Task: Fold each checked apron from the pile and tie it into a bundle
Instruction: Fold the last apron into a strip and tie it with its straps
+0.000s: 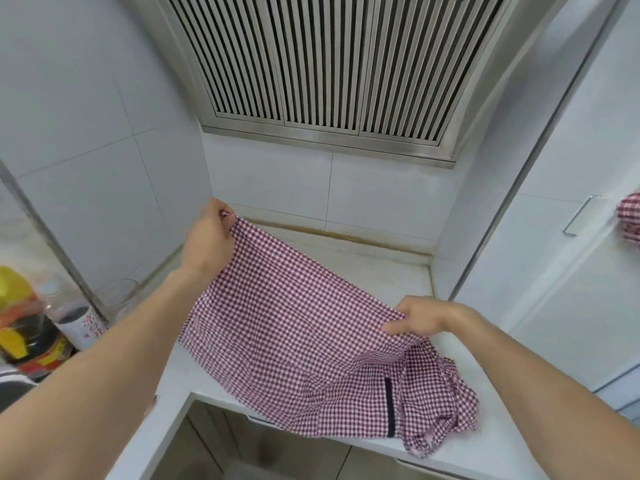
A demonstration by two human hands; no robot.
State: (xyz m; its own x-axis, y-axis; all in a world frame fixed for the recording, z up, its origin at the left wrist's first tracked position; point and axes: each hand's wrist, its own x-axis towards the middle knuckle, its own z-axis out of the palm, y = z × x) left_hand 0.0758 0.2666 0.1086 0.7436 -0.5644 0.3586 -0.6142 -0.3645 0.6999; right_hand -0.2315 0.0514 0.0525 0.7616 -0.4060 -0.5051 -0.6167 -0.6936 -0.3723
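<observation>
White counter [349, 258] bare beyond both grips. Left hand [207, 237] pinches checked apron [294, 327] corner aloft; right hand [420, 315] clutches opposite edge, bunched cloth below it at counter's edge.

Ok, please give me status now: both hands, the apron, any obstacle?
Left hand pinches apron corner, lifted. Right hand grips the opposite edge, low. Apron stretched between, rest bunched on counter. Nothing in the way.
</observation>
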